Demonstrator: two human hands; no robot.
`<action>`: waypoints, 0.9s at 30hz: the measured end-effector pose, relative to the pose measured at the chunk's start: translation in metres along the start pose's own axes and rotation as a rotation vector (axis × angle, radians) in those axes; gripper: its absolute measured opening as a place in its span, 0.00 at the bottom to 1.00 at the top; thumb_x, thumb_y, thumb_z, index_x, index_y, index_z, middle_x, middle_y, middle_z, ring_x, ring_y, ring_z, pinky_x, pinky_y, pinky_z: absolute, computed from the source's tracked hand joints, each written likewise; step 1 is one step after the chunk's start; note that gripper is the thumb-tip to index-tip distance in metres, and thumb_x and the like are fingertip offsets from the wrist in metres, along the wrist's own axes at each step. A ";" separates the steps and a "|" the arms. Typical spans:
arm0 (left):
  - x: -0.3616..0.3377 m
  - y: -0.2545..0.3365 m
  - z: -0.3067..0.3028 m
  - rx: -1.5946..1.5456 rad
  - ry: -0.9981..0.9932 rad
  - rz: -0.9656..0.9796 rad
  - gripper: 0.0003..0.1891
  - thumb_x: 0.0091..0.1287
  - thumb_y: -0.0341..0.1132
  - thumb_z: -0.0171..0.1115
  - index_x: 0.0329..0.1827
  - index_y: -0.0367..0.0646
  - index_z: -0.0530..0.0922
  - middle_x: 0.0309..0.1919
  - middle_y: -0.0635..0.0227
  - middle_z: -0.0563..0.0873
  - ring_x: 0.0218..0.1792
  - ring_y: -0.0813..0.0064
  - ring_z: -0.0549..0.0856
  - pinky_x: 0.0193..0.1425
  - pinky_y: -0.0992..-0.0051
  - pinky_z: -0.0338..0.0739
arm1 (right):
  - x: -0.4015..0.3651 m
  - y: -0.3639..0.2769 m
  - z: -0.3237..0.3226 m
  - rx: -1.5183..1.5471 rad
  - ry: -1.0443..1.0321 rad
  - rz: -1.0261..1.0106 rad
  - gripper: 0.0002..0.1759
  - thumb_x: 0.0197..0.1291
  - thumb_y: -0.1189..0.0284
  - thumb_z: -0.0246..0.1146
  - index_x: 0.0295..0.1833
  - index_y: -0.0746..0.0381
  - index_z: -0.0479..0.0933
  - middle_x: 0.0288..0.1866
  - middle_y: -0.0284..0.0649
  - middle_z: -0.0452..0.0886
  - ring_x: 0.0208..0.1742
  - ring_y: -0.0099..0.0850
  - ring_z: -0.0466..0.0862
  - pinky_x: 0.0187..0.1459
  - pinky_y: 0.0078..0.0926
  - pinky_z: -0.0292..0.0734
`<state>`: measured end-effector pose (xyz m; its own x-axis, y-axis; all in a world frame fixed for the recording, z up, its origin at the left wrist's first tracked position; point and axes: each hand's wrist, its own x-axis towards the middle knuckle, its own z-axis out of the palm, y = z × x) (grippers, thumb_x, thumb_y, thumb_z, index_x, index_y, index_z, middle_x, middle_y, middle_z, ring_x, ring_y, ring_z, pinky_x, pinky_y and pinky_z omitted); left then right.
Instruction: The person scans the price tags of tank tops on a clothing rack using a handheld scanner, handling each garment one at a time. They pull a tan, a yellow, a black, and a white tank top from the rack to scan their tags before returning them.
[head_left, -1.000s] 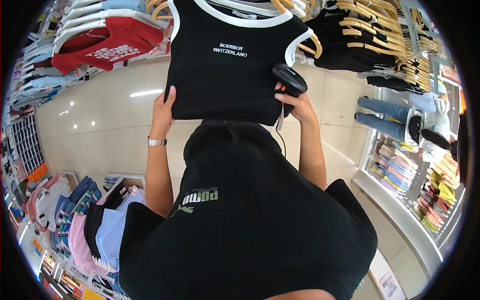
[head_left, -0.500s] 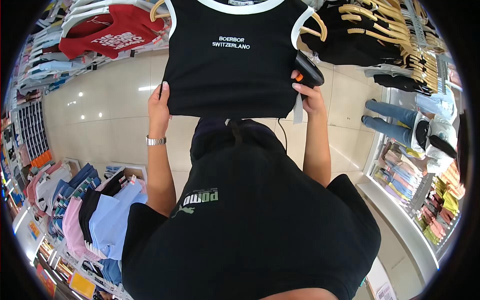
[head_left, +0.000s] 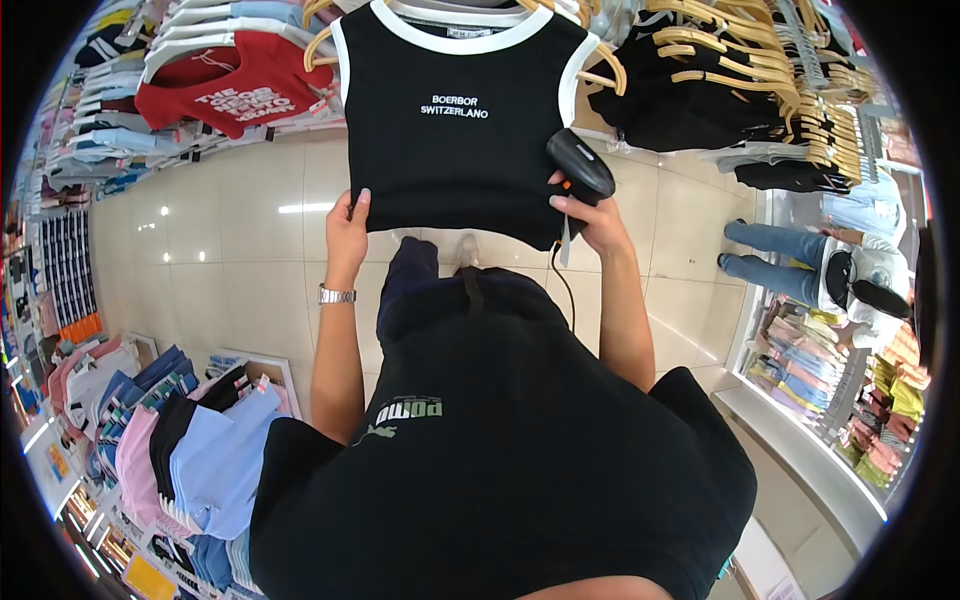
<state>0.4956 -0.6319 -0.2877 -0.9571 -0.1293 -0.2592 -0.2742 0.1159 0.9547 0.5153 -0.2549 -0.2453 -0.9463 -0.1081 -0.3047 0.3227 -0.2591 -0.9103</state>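
A black tank top (head_left: 455,160) with white neck and arm trim hangs in front of me on a wooden hanger (head_left: 617,68), with "BOERBOR SWITZERLAND" across its chest. My left hand (head_left: 347,232) pinches the lower left corner of the hem between thumb and fingers. At the opposite corner, my right hand (head_left: 600,224) is closed around a black handheld barcode scanner (head_left: 582,165) with an orange trigger, its thumb also against the hem. A cable (head_left: 569,285) runs down from the scanner. Beside that hand dangles a pale tag strip (head_left: 566,246).
A red top (head_left: 235,85) hangs among other garments at the left. Black clothes on wooden hangers (head_left: 735,75) crowd the right rack. Folded blue shorts (head_left: 222,455) lie at lower left. A person in jeans (head_left: 780,260) stands at right, by shelves of folded clothes.
Both hands have come closer together and slightly lower, the hem now sagging between them. The tank top sits lower in view. One of my shoes now shows below the hem.
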 end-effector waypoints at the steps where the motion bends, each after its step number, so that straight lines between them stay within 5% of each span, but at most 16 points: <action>1: 0.010 -0.010 -0.003 0.028 -0.047 -0.019 0.13 0.76 0.35 0.61 0.57 0.35 0.79 0.42 0.68 0.86 0.42 0.82 0.81 0.48 0.80 0.75 | -0.002 -0.006 0.007 -0.014 -0.009 -0.027 0.26 0.51 0.82 0.71 0.58 0.61 0.78 0.51 0.32 0.80 0.50 0.21 0.77 0.53 0.21 0.70; 4: 0.028 -0.011 0.019 0.209 0.131 0.155 0.19 0.71 0.32 0.65 0.63 0.38 0.74 0.49 0.61 0.84 0.49 0.71 0.83 0.53 0.73 0.77 | 0.000 -0.007 0.014 -0.044 -0.054 -0.038 0.26 0.51 0.82 0.72 0.58 0.61 0.78 0.51 0.32 0.81 0.51 0.22 0.77 0.54 0.22 0.70; 5: 0.035 0.003 0.027 0.310 0.131 0.243 0.26 0.67 0.29 0.67 0.68 0.40 0.70 0.55 0.56 0.81 0.54 0.62 0.82 0.59 0.66 0.77 | 0.002 -0.004 0.016 -0.039 -0.048 -0.080 0.25 0.51 0.82 0.73 0.57 0.61 0.79 0.49 0.32 0.83 0.47 0.20 0.78 0.47 0.22 0.73; 8: 0.053 0.045 0.055 0.361 0.047 0.519 0.21 0.68 0.28 0.65 0.64 0.40 0.74 0.54 0.56 0.83 0.54 0.65 0.84 0.61 0.66 0.78 | 0.005 -0.001 0.024 -0.012 -0.021 -0.085 0.24 0.52 0.82 0.73 0.56 0.61 0.79 0.49 0.32 0.83 0.47 0.21 0.79 0.47 0.22 0.73; 12: 0.080 0.119 0.105 -0.004 -0.199 0.599 0.21 0.71 0.32 0.66 0.65 0.40 0.74 0.51 0.59 0.85 0.46 0.71 0.88 0.50 0.73 0.83 | 0.006 -0.004 0.030 -0.043 -0.028 -0.066 0.22 0.53 0.80 0.73 0.55 0.61 0.79 0.49 0.32 0.84 0.47 0.22 0.80 0.49 0.24 0.74; 19: 0.138 0.203 0.168 -0.429 -0.492 0.146 0.25 0.75 0.47 0.62 0.60 0.30 0.74 0.50 0.57 0.86 0.43 0.69 0.90 0.43 0.75 0.85 | 0.000 -0.007 0.041 -0.135 0.066 0.004 0.20 0.53 0.80 0.72 0.53 0.62 0.81 0.48 0.31 0.82 0.46 0.22 0.78 0.48 0.22 0.72; 27: 0.139 0.226 0.183 -0.477 -0.480 0.297 0.19 0.77 0.47 0.59 0.52 0.37 0.79 0.42 0.65 0.90 0.40 0.78 0.89 0.37 0.80 0.82 | 0.000 -0.007 0.035 -0.122 0.147 -0.015 0.23 0.53 0.80 0.72 0.57 0.62 0.79 0.51 0.33 0.83 0.50 0.23 0.77 0.52 0.24 0.71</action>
<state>0.2829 -0.4432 -0.1346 -0.9503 0.2984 0.0892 -0.0310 -0.3757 0.9262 0.5132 -0.2869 -0.2289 -0.9465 0.0389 -0.3202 0.3121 -0.1407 -0.9396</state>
